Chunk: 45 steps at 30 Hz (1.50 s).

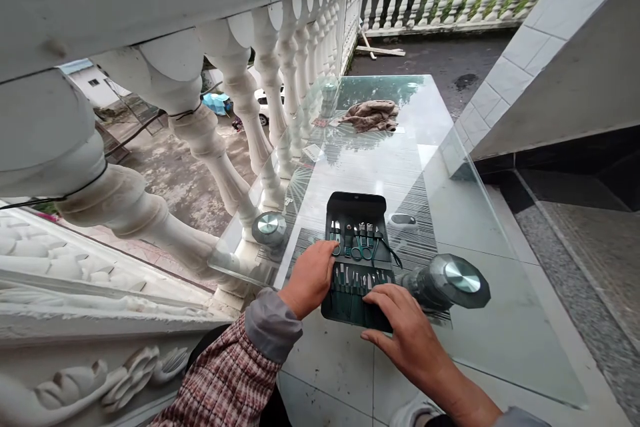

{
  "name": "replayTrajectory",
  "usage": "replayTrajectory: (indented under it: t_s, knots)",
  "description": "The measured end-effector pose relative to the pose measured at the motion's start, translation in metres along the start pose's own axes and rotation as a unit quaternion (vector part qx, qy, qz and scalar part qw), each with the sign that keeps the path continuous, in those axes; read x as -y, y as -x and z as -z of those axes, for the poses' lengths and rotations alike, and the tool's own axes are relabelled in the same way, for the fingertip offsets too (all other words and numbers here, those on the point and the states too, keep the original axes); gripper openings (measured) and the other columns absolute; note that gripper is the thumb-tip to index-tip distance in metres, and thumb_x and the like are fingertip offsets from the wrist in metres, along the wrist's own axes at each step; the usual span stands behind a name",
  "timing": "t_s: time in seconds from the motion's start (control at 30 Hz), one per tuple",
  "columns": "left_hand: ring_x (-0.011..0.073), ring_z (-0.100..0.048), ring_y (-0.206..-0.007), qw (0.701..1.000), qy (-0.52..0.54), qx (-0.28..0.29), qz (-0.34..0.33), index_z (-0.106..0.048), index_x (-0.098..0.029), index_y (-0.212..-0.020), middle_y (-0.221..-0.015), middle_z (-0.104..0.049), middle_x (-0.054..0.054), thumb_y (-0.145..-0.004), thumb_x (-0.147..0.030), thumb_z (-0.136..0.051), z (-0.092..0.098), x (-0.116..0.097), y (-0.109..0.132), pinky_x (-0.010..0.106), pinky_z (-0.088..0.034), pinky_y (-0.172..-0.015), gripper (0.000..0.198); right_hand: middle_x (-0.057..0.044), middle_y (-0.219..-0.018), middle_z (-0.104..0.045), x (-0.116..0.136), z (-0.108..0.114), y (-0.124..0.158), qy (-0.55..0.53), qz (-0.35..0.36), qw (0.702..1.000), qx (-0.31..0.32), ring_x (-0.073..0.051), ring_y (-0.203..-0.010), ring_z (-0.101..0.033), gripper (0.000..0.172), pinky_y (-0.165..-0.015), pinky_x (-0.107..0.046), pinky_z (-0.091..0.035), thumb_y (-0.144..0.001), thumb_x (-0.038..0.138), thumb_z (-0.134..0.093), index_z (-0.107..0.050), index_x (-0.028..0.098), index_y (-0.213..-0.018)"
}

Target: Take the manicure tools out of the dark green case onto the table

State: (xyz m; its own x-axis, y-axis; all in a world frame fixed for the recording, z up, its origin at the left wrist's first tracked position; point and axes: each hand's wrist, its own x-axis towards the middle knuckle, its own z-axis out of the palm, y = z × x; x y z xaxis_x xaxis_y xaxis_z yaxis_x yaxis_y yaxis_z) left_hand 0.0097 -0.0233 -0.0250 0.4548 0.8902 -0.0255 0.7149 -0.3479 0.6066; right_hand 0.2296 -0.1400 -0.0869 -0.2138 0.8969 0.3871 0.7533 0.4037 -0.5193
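A black manicure case (356,203) lies unfolded on the glass table. Its upper row holds nail clippers (369,231), green-handled scissors (362,252) and other small tools under straps. Along the lower row stand several slim metal tools (356,279) in loops. My left hand (311,275) is closed at the case's left edge, its fingertips by the upper row and partly hidden. Over the lower right corner rests my right hand (406,321), fingers bent on the case and thumb apart from them; no tool shows in it.
A crumpled brown cloth (373,116) lies toward the table's far end. A dark oval object (403,219) is right of the case. Round metal-capped table legs (463,277) show through the glass. White balusters (215,147) line the left, and a tiled wall (540,47) the right.
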Motion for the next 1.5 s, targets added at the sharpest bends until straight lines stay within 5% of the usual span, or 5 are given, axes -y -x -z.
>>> replayTrajectory:
  t_s: [0.5, 0.97, 1.5]
  knots:
    - [0.0289, -0.073, -0.141, 0.999, -0.035, 0.026, 0.03, -0.067, -0.017, -0.152, -0.15, -0.077, 0.014, -0.114, -0.012, -0.047, 0.0, -0.005, -0.003, 0.048, -0.057, -0.126, 0.044, -0.012, -0.119, -0.077, 0.0, -0.005, 0.0, -0.018, 0.0, 0.997, -0.072, -0.035, -0.111, -0.073, 0.027, -0.094, -0.049, -0.062, -0.095, 0.017, -0.07, -0.066, 0.027, -0.119]
    - [0.0303, -0.072, -0.143, 0.997, -0.045, 0.042, 0.039, -0.068, -0.013, -0.154, -0.152, -0.076, 0.018, -0.114, -0.008, -0.048, 0.005, -0.013, -0.004, 0.048, -0.056, -0.127, 0.045, -0.012, -0.123, -0.077, -0.003, -0.008, 0.001, -0.026, -0.02, 0.998, -0.055, -0.036, -0.115, -0.072, 0.033, -0.096, -0.05, -0.062, -0.089, 0.018, -0.074, -0.069, 0.027, -0.121]
    - [0.0292, -0.074, -0.139, 0.998, -0.047, 0.026, 0.031, -0.067, -0.018, -0.153, -0.148, -0.078, 0.014, -0.113, -0.012, -0.046, 0.001, -0.006, -0.003, 0.047, -0.058, -0.123, 0.045, -0.016, -0.132, -0.07, 0.006, -0.012, -0.001, 0.034, 0.026, 0.993, -0.114, -0.039, -0.125, -0.065, 0.035, -0.105, -0.056, -0.058, -0.104, 0.029, -0.071, -0.061, 0.025, -0.137]
